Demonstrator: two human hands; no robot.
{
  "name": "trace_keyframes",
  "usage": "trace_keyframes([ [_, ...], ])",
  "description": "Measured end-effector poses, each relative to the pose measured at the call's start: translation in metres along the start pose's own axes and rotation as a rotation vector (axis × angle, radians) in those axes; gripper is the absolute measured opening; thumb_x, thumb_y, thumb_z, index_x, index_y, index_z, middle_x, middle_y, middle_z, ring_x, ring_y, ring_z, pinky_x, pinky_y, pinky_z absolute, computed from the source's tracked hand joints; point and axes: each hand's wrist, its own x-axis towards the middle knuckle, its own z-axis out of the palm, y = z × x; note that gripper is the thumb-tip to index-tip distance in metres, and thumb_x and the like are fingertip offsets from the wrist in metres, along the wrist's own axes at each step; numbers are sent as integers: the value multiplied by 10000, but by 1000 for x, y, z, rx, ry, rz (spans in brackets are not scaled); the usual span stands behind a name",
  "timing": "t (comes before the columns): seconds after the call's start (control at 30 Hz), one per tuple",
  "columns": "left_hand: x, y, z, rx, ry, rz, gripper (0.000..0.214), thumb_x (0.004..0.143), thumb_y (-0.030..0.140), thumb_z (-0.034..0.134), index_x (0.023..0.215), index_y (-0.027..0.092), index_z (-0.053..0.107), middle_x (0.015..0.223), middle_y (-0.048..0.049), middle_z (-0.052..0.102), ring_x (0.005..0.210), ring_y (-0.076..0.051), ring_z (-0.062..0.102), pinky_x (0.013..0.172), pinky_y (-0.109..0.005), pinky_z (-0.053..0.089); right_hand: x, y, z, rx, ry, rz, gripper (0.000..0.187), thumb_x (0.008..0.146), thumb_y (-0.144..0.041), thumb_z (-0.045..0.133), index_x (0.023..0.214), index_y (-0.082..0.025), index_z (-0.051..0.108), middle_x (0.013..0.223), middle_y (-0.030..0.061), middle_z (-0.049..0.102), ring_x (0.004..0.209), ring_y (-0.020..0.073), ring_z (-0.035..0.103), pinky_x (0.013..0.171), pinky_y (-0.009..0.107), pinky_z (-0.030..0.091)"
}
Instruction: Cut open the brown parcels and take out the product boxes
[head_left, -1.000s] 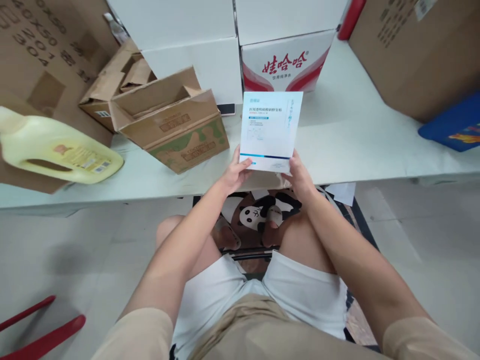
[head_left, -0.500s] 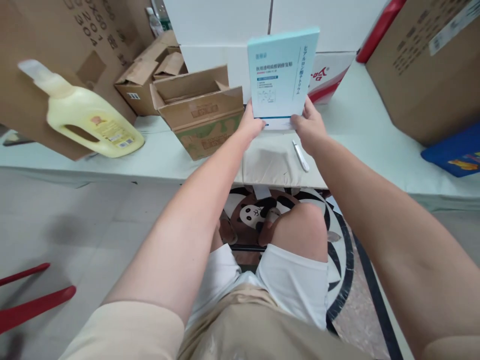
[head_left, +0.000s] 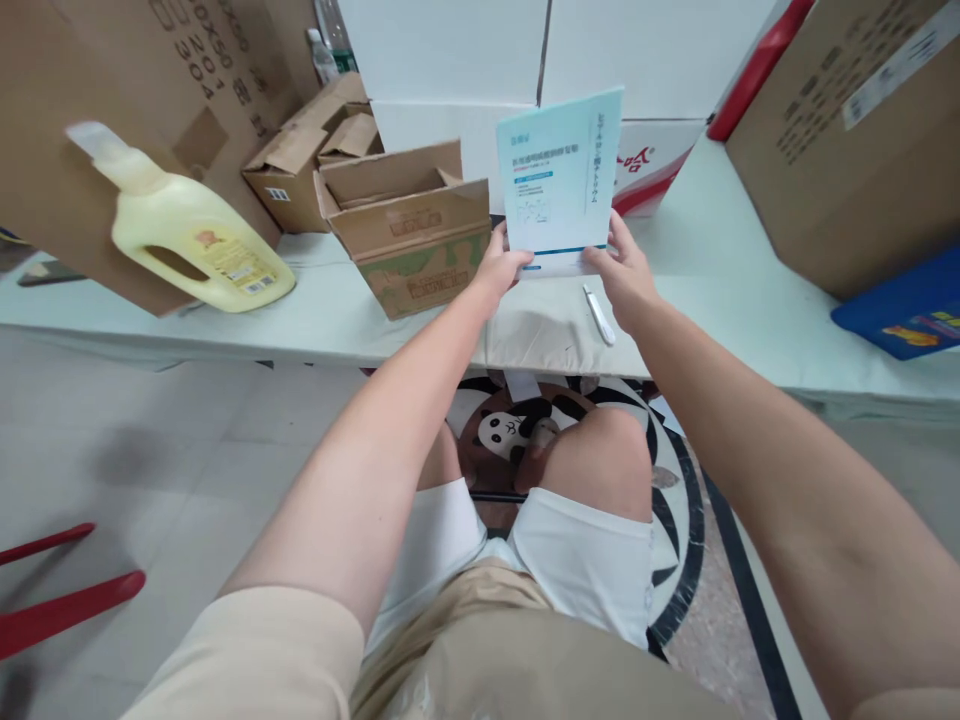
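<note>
A flat pale-blue and white box [head_left: 559, 180] with printed text stands upright over the white table [head_left: 712, 280]. My left hand [head_left: 498, 270] pinches its lower left corner. My right hand [head_left: 627, 272] grips its lower right corner. Both hands are closed on the box. Just under my right hand a small white pen-like tool [head_left: 599, 315] lies on the table.
An open brown carton [head_left: 409, 225] sits left of the box, another open carton [head_left: 311, 150] behind it. A yellow detergent jug [head_left: 191, 235] lies at the left. White cartons [head_left: 540, 50] stand behind. A large brown carton [head_left: 855, 130] and a blue item [head_left: 900, 315] are at the right.
The box moved up and away from me over the table, then dropped slightly and turned a bit. Both arms stretched forward. The white tool came into view.
</note>
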Motion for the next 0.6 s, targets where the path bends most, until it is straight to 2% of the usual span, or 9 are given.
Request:
trace_keyframes([
  [0.1, -8, -2, 0, -28, -120, -115, 463, 872, 352, 513, 1333, 321, 539, 1301, -37, 648, 1195, -248, 648, 1100, -462, 450, -15, 0, -15, 44, 50, 82, 803, 820, -535, 688, 1540, -367, 376, 1613, 21, 406, 1517, 285, 332, 1246, 529, 327],
  [0.17, -11, -6, 6, -19, -199, -143, 458, 873, 415, 523, 1323, 330, 554, 1276, -35, 654, 1210, -247, 644, 1092, -439, 457, -28, 2, -22, 111, 58, 210, 853, 791, -487, 705, 1546, -380, 322, 1582, 32, 443, 1454, 293, 419, 1190, 561, 393],
  [0.23, -12, -12, 15, -18, -267, -135, 488, 892, 459, 498, 1365, 344, 530, 1276, -34, 653, 1214, -237, 644, 1054, -406, 486, -41, 7, -28, 219, 106, 369, 811, 804, -473, 658, 1524, -432, 286, 1540, 17, 487, 1362, 280, 520, 1095, 543, 490],
  [0.3, -11, -17, 24, 41, -328, -106, 505, 940, 494, 407, 1406, 331, 515, 1272, -47, 657, 1211, -234, 643, 1032, -395, 503, -52, 14, -34, 316, 221, 497, 683, 833, -467, 582, 1461, -479, 315, 1511, -9, 504, 1263, 244, 595, 992, 464, 562],
  [0.33, -11, -20, 27, 129, -342, -77, 512, 956, 485, 377, 1415, 309, 520, 1271, -59, 659, 1211, -236, 641, 1039, -398, 500, -57, 18, -39, 338, 306, 548, 618, 844, -460, 551, 1426, -482, 344, 1503, -14, 503, 1220, 223, 614, 946, 418, 581],
  [0.4, -12, -29, 26, 445, -330, 19, 511, 960, 438, 406, 1421, 262, 540, 1308, -83, 650, 1223, -245, 627, 1076, -411, 480, -63, 27, -53, 298, 495, 663, 526, 855, -437, 525, 1367, -449, 406, 1481, -1, 504, 1151, 192, 622, 864, 346, 594],
  [0.5, -17, -51, 12, 951, -258, 165, 500, 954, 374, 467, 1422, 226, 563, 1433, -100, 591, 1326, -262, 559, 1150, -412, 433, -62, 41, -88, 160, 704, 823, 444, 888, -400, 492, 1329, -374, 453, 1448, 54, 500, 1108, 185, 589, 781, 318, 583],
  [0.6, -25, -77, -3, 1101, -257, 201, 503, 952, 338, 494, 1427, 197, 578, 1542, -115, 520, 1490, -300, 401, 1267, -459, 287, -53, 54, -124, 50, 805, 909, 399, 909, -340, 476, 1308, -322, 470, 1434, 106, 478, 1115, 198, 551, 778, 351, 572],
])
